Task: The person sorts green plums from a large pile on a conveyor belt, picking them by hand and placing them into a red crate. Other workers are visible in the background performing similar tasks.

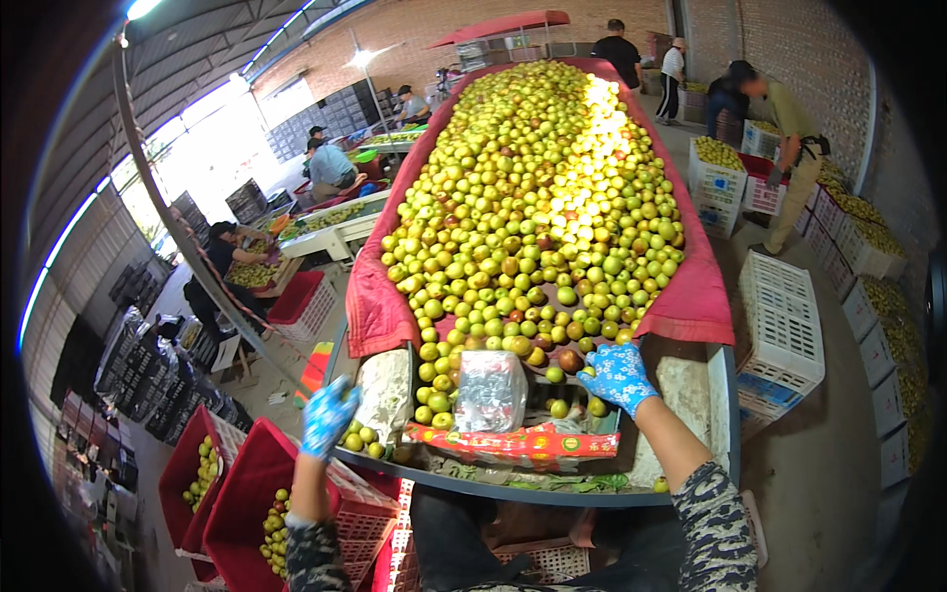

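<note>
A long sorting bed lined with red padded cloth (684,288) carries a heap of green and brownish jujubes (518,200). My right hand (618,376), in a blue patterned glove, reaches over the near right edge of the heap, its fingertips by a few fruits; whether it grips one is unclear. My left hand (328,416), in a matching glove, is raised left of the bed, above the red-lined crates, with a greenish fruit partly showing at its fingers. Between the hands, a clear plastic-wrapped package (490,392) stands beside a red printed cardboard strip (518,442) at the bed's near end.
Red-lined crates (251,488) holding some fruit stand at the lower left. Stacked white plastic crates (780,318) stand right of the bed. A slanted metal pole (185,244) rises at left. Several people work around, one bending by fruit crates (718,155) at right.
</note>
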The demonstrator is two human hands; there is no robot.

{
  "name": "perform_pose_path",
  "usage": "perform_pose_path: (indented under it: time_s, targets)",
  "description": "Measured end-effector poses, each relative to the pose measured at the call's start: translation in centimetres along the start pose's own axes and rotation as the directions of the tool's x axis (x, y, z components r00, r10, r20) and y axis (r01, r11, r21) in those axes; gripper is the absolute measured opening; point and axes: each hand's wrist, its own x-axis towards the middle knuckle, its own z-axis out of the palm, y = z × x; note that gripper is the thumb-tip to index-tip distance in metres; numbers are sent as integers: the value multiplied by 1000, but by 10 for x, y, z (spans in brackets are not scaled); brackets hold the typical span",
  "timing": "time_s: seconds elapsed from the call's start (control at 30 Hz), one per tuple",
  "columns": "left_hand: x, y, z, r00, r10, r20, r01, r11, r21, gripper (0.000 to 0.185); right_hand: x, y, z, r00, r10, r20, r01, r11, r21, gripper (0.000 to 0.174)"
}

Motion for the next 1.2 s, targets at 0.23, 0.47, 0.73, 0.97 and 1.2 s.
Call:
perform_pose_path:
  time_s: [0.23, 0.47, 0.73, 0.97, 1.2]
  targets:
    - [-90, -98, -52, 971, -140, 196, 24, 867, 499, 37, -7, 10, -5, 998, 14, 68, -22, 993, 113, 35]
    - [55, 120, 61, 897, 441, 6, -362, 745, -560, 32, 0, 7, -3, 993, 68, 101, -76, 994, 81, 26]
    - [164, 270, 209, 793, 593, 143, -567, 803, -184, 22, -2, 8, 6, 998, 32, -60, -26, 995, 96, 26]
    - [160, 282, 194, 724, 561, 402, -566, 816, -120, 36, 0, 10, 11, 991, 13, -134, -3, 997, 79, 24]
    - [76, 316, 185, 468, 799, 377, -799, 565, -206, 34, 1, 8, 7, 993, 31, -116, -23, 998, 63, 19]
